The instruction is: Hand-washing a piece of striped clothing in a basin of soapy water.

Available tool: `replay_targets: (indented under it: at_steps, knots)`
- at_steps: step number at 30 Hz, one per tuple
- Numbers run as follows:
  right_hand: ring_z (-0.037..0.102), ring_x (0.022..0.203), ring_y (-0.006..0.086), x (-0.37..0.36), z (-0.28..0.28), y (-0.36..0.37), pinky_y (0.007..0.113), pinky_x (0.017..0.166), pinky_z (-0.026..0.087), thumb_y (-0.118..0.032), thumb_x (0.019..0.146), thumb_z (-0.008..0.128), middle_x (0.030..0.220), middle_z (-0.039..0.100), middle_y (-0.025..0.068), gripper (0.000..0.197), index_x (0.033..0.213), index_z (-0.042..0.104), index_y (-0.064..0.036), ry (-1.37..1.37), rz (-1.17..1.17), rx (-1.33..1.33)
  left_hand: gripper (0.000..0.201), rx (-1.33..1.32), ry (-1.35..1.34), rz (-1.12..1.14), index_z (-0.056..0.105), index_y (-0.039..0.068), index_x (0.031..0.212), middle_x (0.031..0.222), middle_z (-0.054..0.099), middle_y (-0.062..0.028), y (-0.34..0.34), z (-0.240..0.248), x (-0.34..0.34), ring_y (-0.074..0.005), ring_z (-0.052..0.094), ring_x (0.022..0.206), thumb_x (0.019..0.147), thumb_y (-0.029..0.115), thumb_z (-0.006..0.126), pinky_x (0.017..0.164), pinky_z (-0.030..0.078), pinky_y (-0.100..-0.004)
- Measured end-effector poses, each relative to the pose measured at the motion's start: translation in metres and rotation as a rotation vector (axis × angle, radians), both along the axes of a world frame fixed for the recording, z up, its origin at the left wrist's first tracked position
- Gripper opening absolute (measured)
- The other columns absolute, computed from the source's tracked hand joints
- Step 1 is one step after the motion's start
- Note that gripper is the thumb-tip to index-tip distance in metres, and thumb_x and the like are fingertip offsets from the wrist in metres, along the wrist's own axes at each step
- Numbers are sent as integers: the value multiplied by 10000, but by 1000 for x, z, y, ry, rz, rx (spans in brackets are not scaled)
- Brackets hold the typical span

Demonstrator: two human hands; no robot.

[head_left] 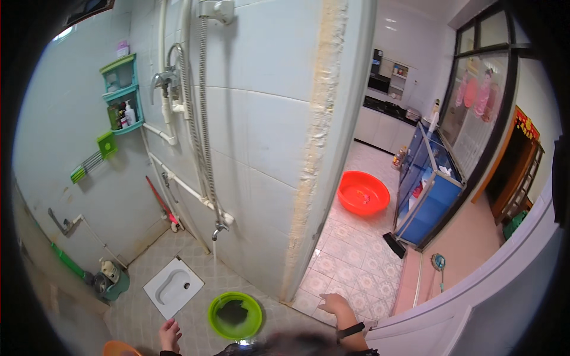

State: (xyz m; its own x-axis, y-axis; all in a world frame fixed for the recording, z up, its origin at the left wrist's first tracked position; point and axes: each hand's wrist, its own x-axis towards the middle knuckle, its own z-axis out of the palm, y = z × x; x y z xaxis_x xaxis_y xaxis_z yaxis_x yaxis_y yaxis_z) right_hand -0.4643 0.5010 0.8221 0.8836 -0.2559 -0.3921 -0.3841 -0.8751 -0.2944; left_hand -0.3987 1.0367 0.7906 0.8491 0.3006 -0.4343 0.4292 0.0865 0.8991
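Note:
My left hand (170, 336) is at the lower edge, beside the white squat toilet (173, 288). Its fingers are loosely bent and apart, with nothing visible in them. My right hand (336, 305) reaches out over the doorway floor, a finger stretched to the left, holding nothing; a dark band circles its wrist. Between the hands, on the floor, stands a round lime-green basin (259, 316). A dark patch, perhaps cloth, and something pale and cloudy lie inside it. Above and left of the basin, a wall tap (219, 229) has a thin pale stream below it.
An orange tub (119, 349) shows at the lower left. Beyond the wall edge, a red basin (363, 193) stands on patterned tiles near a blue cabinet (430, 187) and a black broom head (394, 244). A teal bucket (113, 286) and corner shelf (123, 95) are at left.

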Motion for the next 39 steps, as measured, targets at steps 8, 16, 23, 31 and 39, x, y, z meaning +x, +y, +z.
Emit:
replay_targets:
  at_steps: [8,16,23,31,39]
  knots:
    - [543,963,302,-6,-22,-9,371,823,432,-400,681,621,1036,568,178,565,1174,505,-150,-67,55,-46,250,18,-4,7,533,73,1004,798,526,8,-6,13,1,-127,504,714,774,155,589,657,430,-321]
    - [618,583,205,11,11,10,317,594,494,-326,676,656,735,635,132,561,1175,505,-120,12,19,65,273,26,2,45,553,54,1008,807,547,3,-1,2,-3,-113,510,712,760,149,618,648,430,-294]
    - [621,577,194,19,5,8,299,579,494,-320,681,656,718,636,129,550,1170,509,-114,26,-14,90,274,11,36,49,566,62,994,923,575,-25,1,2,-1,-130,526,829,743,157,623,664,421,-288]
    - [618,575,193,16,-32,-9,298,567,487,-305,682,650,682,635,112,549,1177,504,-118,-147,154,-91,245,-25,10,45,566,77,973,897,571,-6,2,3,-2,-118,519,810,751,160,630,650,404,-276]
    - [602,540,196,21,-26,-7,304,518,479,-302,682,649,683,629,134,560,1177,499,-86,-106,136,-36,263,-3,6,24,554,69,998,871,556,3,-3,9,2,-116,510,787,761,159,621,663,412,-282]
